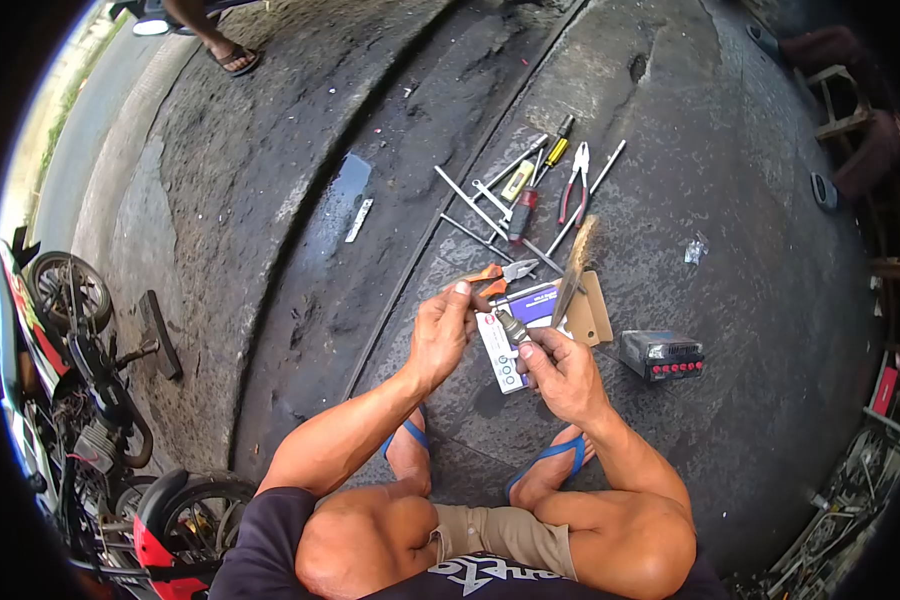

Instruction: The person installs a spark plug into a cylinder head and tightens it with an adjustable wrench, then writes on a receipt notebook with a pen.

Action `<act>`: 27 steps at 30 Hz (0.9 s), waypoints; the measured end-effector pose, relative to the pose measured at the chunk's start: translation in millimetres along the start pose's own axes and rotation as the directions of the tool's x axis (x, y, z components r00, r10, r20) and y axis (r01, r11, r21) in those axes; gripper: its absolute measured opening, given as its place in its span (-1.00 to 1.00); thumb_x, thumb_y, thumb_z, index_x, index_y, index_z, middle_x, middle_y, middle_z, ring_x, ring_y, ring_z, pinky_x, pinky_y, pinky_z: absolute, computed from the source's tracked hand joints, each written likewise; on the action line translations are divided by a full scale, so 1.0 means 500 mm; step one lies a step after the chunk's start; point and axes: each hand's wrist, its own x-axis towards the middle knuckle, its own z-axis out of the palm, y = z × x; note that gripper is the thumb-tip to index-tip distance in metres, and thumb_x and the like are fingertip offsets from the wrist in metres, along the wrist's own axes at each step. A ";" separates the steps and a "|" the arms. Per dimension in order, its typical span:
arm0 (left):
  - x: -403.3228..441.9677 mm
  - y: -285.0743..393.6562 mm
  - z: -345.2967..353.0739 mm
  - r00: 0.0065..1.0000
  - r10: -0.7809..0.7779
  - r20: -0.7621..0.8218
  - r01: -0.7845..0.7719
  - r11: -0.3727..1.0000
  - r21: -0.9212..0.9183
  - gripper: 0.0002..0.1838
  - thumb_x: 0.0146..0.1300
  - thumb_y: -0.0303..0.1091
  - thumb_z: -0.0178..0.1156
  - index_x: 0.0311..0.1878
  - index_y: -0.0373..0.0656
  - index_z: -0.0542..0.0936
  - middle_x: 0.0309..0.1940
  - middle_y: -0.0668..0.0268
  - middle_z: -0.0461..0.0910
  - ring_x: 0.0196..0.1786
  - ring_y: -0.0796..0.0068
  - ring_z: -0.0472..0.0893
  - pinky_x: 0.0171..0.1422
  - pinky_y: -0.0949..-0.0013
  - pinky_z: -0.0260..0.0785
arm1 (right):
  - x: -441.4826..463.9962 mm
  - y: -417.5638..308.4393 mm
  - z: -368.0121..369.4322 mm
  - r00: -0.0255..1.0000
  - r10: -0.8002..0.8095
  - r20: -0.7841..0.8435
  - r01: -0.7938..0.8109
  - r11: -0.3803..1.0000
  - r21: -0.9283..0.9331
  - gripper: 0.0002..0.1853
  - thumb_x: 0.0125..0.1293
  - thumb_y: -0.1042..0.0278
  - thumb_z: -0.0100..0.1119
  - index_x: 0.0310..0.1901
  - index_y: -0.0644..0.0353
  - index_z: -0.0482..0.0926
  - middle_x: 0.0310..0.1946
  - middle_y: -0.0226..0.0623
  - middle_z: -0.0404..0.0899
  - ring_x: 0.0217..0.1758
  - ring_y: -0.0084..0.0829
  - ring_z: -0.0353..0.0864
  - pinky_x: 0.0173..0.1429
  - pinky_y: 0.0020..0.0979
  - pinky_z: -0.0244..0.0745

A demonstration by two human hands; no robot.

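Observation:
My left hand (444, 332) is closed round the orange handles of a pair of pliers (490, 278), whose jaws point to the right. In my right hand (562, 372) is a spark plug (513, 326), pinched between thumb and fingers, its upper end angled toward my left hand. A brush (577, 260) with a long wooden-coloured body also stands up from my right hand; how it is gripped is partly hidden. Below and behind both hands lies an open cardboard box (592, 310) with white and purple printed panels.
Beyond my hands lie red-handled pliers (574, 185), a red screwdriver (523, 215), a yellow screwdriver (558, 148) and several metal wrenches. A dark case (662, 356) sits at the right. Motorcycles (95, 400) stand at the left. Other people's feet show at the top left and right.

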 end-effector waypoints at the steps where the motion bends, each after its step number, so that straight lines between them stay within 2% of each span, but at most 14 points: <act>1: -0.003 -0.005 -0.017 0.999 -0.037 -0.022 0.039 0.997 0.061 -0.41 0.59 0.17 0.03 -0.24 -0.24 0.66 -0.64 0.47 0.40 -0.56 0.65 0.34 -0.44 0.45 0.18 | -0.002 0.004 0.008 1.000 -0.011 -0.017 0.012 0.999 0.052 -0.64 0.53 0.25 0.21 0.13 0.41 0.63 -0.41 -0.25 0.71 -0.43 -0.61 0.61 -0.33 -0.49 0.52; 3: 0.019 -0.027 0.014 0.993 -0.113 -0.041 0.117 0.987 0.113 -0.40 0.58 0.15 0.05 -0.33 -0.23 0.67 -0.63 0.47 0.41 -0.55 0.66 0.33 -0.44 0.44 0.17 | 0.005 0.020 -0.026 0.999 0.019 -0.035 -0.015 0.994 0.107 -0.65 0.54 0.27 0.21 0.12 0.42 0.64 -0.42 -0.26 0.69 -0.44 -0.63 0.58 -0.35 -0.50 0.50; 9: 0.072 -0.036 0.026 0.989 -0.016 -0.149 0.067 0.938 0.341 -0.51 0.55 0.01 0.14 -0.32 -0.25 0.67 -0.60 0.47 0.44 -0.50 0.70 0.36 -0.41 0.45 0.16 | 0.022 -0.002 -0.082 0.996 0.032 -0.087 -0.016 0.984 0.175 -0.70 0.50 0.33 0.24 0.07 0.42 0.65 -0.45 -0.26 0.67 -0.46 -0.60 0.58 -0.39 -0.49 0.48; 11: 0.095 -0.055 0.016 0.987 -0.032 -0.158 0.085 0.937 0.340 -0.56 0.54 -0.04 0.17 -0.31 -0.26 0.67 -0.59 0.50 0.44 -0.48 0.72 0.35 -0.39 0.46 0.17 | -0.003 -0.042 -0.138 0.955 -0.292 0.049 0.295 0.949 -0.113 -0.70 0.39 0.39 0.34 0.07 0.38 0.67 -0.45 -0.20 0.67 -0.50 -0.46 0.61 -0.41 -0.42 0.49; 13: 0.110 -0.079 0.005 0.978 0.012 -0.209 0.085 0.889 0.451 -0.57 0.54 -0.06 0.17 -0.30 -0.27 0.67 -0.58 0.53 0.43 -0.47 0.72 0.34 -0.39 0.46 0.18 | -0.031 -0.134 -0.200 0.863 -0.429 0.265 0.472 0.873 -0.123 -0.62 0.25 0.40 0.43 0.08 0.33 0.69 -0.43 -0.18 0.68 -0.51 -0.31 0.65 -0.40 -0.34 0.54; 15: 0.122 -0.073 0.013 0.978 0.052 -0.202 0.038 0.907 0.419 -0.58 0.54 -0.09 0.17 -0.31 -0.27 0.65 -0.58 0.52 0.44 -0.48 0.72 0.33 -0.39 0.46 0.18 | -0.056 -0.168 -0.209 0.782 -0.606 0.148 0.608 0.793 0.035 -0.59 0.21 0.40 0.46 0.10 0.30 0.69 -0.42 -0.22 0.70 -0.52 -0.29 0.65 -0.37 -0.32 0.57; 17: 0.116 -0.036 0.007 0.971 -0.101 -0.217 0.197 0.851 0.487 -0.54 0.58 -0.08 0.09 -0.30 -0.29 0.67 -0.57 0.47 0.48 -0.46 0.66 0.40 -0.35 0.42 0.27 | -0.065 -0.219 -0.236 0.770 -0.631 0.092 0.624 0.776 0.093 -0.66 0.19 0.47 0.40 0.02 0.30 0.70 -0.46 -0.22 0.70 -0.52 -0.29 0.69 -0.38 -0.37 0.59; 19: 0.077 0.017 0.017 0.994 -0.025 -0.104 0.066 0.906 0.418 -0.25 0.69 0.05 -0.23 -0.51 -0.30 0.62 -0.62 0.30 0.53 -0.54 0.54 0.43 -0.40 0.39 0.25 | -0.088 -0.262 -0.255 0.777 -0.629 0.034 0.625 0.777 0.073 -0.74 0.19 0.54 0.33 -0.06 0.31 0.70 -0.51 -0.22 0.69 -0.51 -0.31 0.72 -0.40 -0.43 0.59; 21: 0.005 0.161 0.083 0.992 0.101 0.081 -0.123 0.932 0.341 -0.18 0.60 0.28 -0.21 -0.42 -0.33 0.60 -0.46 0.20 0.58 -0.35 0.46 0.50 -0.25 0.34 0.30 | -0.151 -0.293 -0.255 0.841 -0.502 -0.201 0.455 0.858 -0.240 -0.65 0.29 0.39 0.41 0.09 0.28 0.70 -0.42 -0.29 0.70 -0.49 -0.40 0.67 -0.34 -0.35 0.60; 22: -0.044 0.234 0.111 0.977 0.092 0.191 -0.145 0.948 0.283 -0.15 0.48 0.46 -0.13 -0.33 -0.32 0.56 -0.39 0.22 0.56 -0.30 0.45 0.51 -0.19 0.33 0.34 | -0.194 -0.320 -0.237 0.924 -0.246 -0.292 0.258 0.966 0.003 -0.69 0.36 0.34 0.37 0.07 0.28 0.70 -0.41 -0.32 0.71 -0.45 -0.46 0.68 -0.29 -0.38 0.62; 23: -0.103 0.297 0.148 0.970 0.058 0.237 -0.119 0.960 0.254 -0.14 0.38 0.54 -0.02 -0.22 -0.29 0.51 -0.36 0.26 0.53 -0.31 0.46 0.51 -0.17 0.35 0.38 | -0.239 -0.347 -0.207 0.943 0.015 -0.333 0.073 0.965 0.250 -0.71 0.42 0.29 0.32 0.06 0.28 0.70 -0.40 -0.34 0.72 -0.40 -0.53 0.69 -0.24 -0.41 0.63; 25: -0.215 0.399 0.217 0.934 -0.012 0.358 -0.085 0.963 0.256 -0.13 0.38 0.52 0.01 0.01 -0.32 0.52 -0.36 0.31 0.55 -0.33 0.49 0.50 -0.20 0.38 0.35 | -0.333 -0.383 -0.146 0.935 0.172 -0.311 -0.014 0.893 0.450 -0.85 0.46 0.46 0.17 -0.07 0.30 0.69 -0.43 -0.40 0.68 -0.43 -0.63 0.60 -0.29 -0.48 0.56; 26: -0.273 0.439 0.261 0.937 -0.064 0.343 0.018 0.991 0.136 -0.29 0.42 0.39 0.12 -0.09 -0.25 0.52 -0.36 0.34 0.52 -0.34 0.53 0.50 -0.23 0.39 0.39 | -0.387 -0.401 -0.100 0.883 0.354 -0.308 -0.121 0.806 0.580 -0.86 0.48 0.40 0.19 -0.09 0.28 0.66 -0.40 -0.44 0.66 -0.43 -0.64 0.56 -0.28 -0.49 0.53; 27: -0.337 0.460 0.290 0.943 -0.210 0.257 0.212 0.977 0.021 -0.53 0.50 0.09 0.19 -0.09 -0.23 0.54 -0.39 0.40 0.50 -0.36 0.57 0.48 -0.25 0.40 0.37 | -0.434 -0.384 -0.059 0.880 0.312 -0.358 -0.144 0.894 0.425 -0.78 0.46 0.25 0.24 -0.12 0.26 0.68 -0.39 -0.28 0.68 -0.34 -0.36 0.66 -0.20 -0.34 0.58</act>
